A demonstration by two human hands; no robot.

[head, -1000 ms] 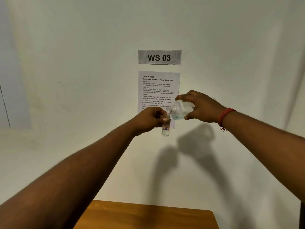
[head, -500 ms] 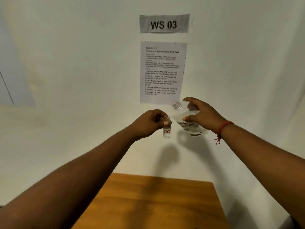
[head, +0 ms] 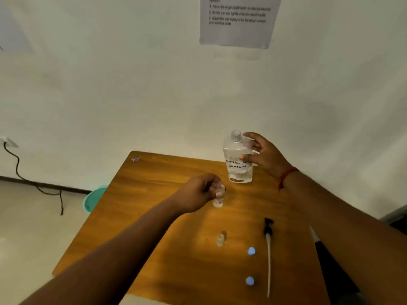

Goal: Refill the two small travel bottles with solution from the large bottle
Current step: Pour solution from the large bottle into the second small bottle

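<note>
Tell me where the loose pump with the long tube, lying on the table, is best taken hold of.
Probably by the black head, the thick end, pinched from above across its width. The pump lies flat on the table, its head toward the wall and its thin pale tube trailing toward the person; the tube looks too slim to grip firmly. The right hand is on that side.

Lg bottle [head: 238, 158] now upright on table [head: 167, 227], pouring stopped

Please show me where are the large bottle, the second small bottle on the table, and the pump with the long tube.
large bottle [head: 238, 166], head view, on its handwritten label.
second small bottle [head: 220, 239], head view, on its body.
pump [head: 268, 225], head view, on its black head.
</note>
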